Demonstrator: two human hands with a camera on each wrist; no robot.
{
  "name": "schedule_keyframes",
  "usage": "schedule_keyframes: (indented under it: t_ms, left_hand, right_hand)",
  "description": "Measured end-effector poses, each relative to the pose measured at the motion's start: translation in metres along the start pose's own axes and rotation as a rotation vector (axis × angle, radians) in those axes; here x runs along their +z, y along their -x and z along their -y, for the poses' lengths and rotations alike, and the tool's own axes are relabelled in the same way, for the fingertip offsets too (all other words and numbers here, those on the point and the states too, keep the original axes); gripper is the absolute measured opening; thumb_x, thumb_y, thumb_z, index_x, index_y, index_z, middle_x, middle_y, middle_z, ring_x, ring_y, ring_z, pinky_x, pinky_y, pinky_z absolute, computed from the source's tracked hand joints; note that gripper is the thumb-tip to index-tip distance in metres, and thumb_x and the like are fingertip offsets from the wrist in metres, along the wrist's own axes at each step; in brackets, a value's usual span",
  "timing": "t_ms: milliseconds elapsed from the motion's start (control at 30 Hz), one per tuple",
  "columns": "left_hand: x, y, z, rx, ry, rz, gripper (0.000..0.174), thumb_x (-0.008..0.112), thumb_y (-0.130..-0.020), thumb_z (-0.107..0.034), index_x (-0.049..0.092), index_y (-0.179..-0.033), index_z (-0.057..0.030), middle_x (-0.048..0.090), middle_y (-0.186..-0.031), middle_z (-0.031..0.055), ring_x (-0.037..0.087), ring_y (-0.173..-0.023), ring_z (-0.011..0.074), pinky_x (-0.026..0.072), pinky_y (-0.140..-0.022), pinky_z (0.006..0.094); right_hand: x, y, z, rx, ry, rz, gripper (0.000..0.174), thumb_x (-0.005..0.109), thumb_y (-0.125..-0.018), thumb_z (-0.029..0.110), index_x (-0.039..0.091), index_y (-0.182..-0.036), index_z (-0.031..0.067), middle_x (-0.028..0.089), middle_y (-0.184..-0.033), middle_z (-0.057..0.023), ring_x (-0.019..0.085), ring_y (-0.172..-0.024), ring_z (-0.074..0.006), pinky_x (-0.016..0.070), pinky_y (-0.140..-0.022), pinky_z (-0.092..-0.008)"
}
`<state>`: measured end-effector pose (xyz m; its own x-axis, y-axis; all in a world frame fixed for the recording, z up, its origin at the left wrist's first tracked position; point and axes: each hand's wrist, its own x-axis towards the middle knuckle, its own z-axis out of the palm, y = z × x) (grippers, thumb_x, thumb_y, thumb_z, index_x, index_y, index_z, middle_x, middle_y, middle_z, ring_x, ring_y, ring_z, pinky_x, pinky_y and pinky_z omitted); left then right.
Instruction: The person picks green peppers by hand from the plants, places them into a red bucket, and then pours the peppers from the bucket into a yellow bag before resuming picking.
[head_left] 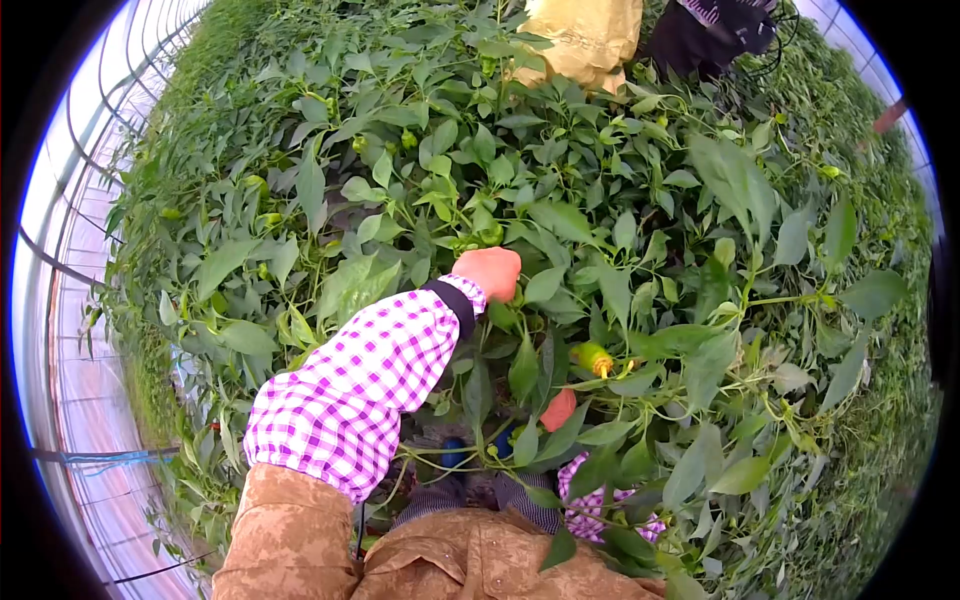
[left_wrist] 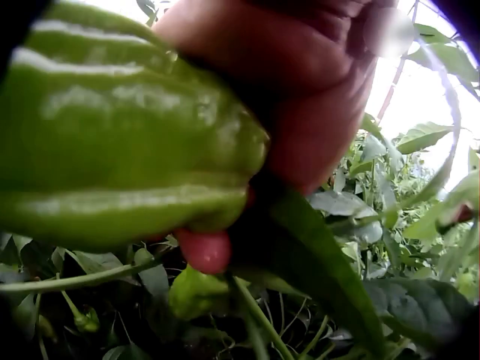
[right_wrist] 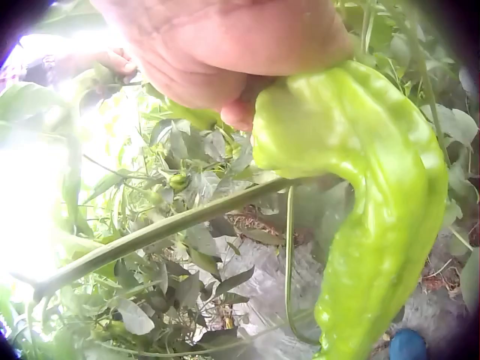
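Note:
My left hand (head_left: pixel 490 272) reaches into the pepper plants and grips a glossy green pepper (left_wrist: pixel 127 127). In the left wrist view a fingertip (left_wrist: pixel 206 251) shows under the pepper's lower edge, and a dark leaf (left_wrist: pixel 307 262) hangs beside it. Lower down, partly behind leaves, my right hand (head_left: pixel 558 410) holds a long, curved, light green pepper (right_wrist: pixel 382 172) by its thick upper end. The pepper's narrow end hangs downward, beside a thick plant stem (right_wrist: pixel 165 229). Just above the right hand in the head view is a yellow-green pepper (head_left: pixel 590 357).
Dense pepper plants surround both hands, with small green peppers (right_wrist: pixel 178 181) among the leaves. A yellow sack (head_left: pixel 580 40) and a dark bag (head_left: pixel 710 40) stand at the far side. Greenhouse plastic (head_left: pixel 75 330) walls the left. A blue shoe (right_wrist: pixel 409 345) shows below.

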<state>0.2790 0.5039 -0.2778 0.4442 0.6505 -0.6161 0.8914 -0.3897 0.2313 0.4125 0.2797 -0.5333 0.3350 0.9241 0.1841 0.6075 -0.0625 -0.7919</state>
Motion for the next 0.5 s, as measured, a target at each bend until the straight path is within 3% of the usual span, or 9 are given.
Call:
schedule_keyframes:
  t_ms: [67,100,133,200,233,267,333,500]
  left_hand:
    - [0.023,-0.007,0.010,0.133,0.120,-0.472,0.021,0.069,-0.066,-0.019,0.066,-0.076,-0.0016,0.065,-0.075,0.0146,0.063,-0.076,0.0312,0.0502,-0.067,0.0411]
    - [0.018,-0.009,0.013,0.094,0.203,-0.365,0.025,0.070,-0.066,-0.023,0.068,-0.080,-0.0030,0.065,-0.076,0.0136,0.062,-0.069,0.0325,0.0492,-0.064,0.0405]
    - [0.019,-0.021,0.021,0.137,0.314,-0.324,0.020,0.070,-0.071,-0.020,0.069,-0.080,-0.0029,0.066,-0.073,0.0118,0.062,-0.062,0.0276,0.0480,-0.058,0.0364]
    - [0.013,-0.016,0.020,0.150,0.896,-0.305,0.013,0.068,-0.078,-0.016,0.069,-0.078,-0.0027,0.066,-0.070,0.0072,0.062,-0.060,0.0186,0.0469,-0.054,0.0312]
    - [0.012,-0.018,0.013,0.052,1.040,-0.305,0.011,0.065,-0.083,-0.013,0.068,-0.080,-0.0025,0.064,-0.070,0.0030,0.059,-0.059,0.0113,0.0468,-0.051,0.0265]
    - [-0.002,-0.010,0.009,0.052,1.040,-0.310,0.011,0.065,-0.083,-0.013,0.068,-0.080,-0.0025,0.064,-0.070,0.0030,0.059,-0.059,0.0113,0.0468,-0.051,0.0265]
    - [-0.031,0.016,0.008,0.201,1.483,-0.477,0.013,0.066,-0.084,-0.017,0.067,-0.083,-0.0041,0.063,-0.073,0.0020,0.058,-0.057,0.0110,0.0489,-0.051,0.0269]
    - [-0.114,0.113,0.031,0.342,1.287,-0.628,0.015,0.065,-0.086,-0.021,0.065,-0.085,-0.0059,0.060,-0.074,0.0002,0.057,-0.055,0.0092,0.0494,-0.051,0.0237]
  right_hand:
    - [-0.004,-0.013,0.004,0.055,0.019,0.081,0.032,0.055,-0.089,0.030,0.059,-0.106,0.0036,0.064,-0.092,-0.0147,0.061,-0.079,-0.0328,0.0487,-0.070,-0.0419]
    - [-0.004,-0.019,0.004,0.064,0.027,0.106,0.031,0.054,-0.089,0.030,0.059,-0.105,0.0036,0.064,-0.091,-0.0150,0.061,-0.079,-0.0332,0.0487,-0.069,-0.0422]
    - [-0.001,-0.026,0.005,0.080,0.039,0.129,0.031,0.054,-0.089,0.030,0.060,-0.104,0.0036,0.064,-0.091,-0.0153,0.061,-0.079,-0.0336,0.0486,-0.069,-0.0425]
    - [0.006,-0.040,0.007,0.083,0.050,0.160,0.030,0.054,-0.088,0.029,0.060,-0.103,0.0036,0.064,-0.090,-0.0158,0.061,-0.078,-0.0343,0.0484,-0.069,-0.0432]
    - [0.003,-0.042,0.006,0.086,0.057,0.175,0.029,0.054,-0.088,0.029,0.060,-0.103,0.0036,0.064,-0.089,-0.0161,0.061,-0.078,-0.0346,0.0484,-0.069,-0.0435]
    - [-0.001,-0.044,0.005,0.090,0.060,0.195,0.029,0.054,-0.088,0.028,0.060,-0.102,0.0036,0.064,-0.089,-0.0163,0.061,-0.078,-0.0350,0.0483,-0.069,-0.0438]
    - [-0.006,-0.049,0.010,0.098,0.066,0.211,0.028,0.053,-0.088,0.028,0.060,-0.101,0.0036,0.064,-0.088,-0.0169,0.061,-0.077,-0.0357,0.0482,-0.068,-0.0444]
    - [-0.014,-0.055,0.007,0.120,0.126,0.278,0.026,0.053,-0.088,0.026,0.061,-0.098,0.0036,0.064,-0.086,-0.0182,0.060,-0.076,-0.0375,0.0478,-0.068,-0.0459]
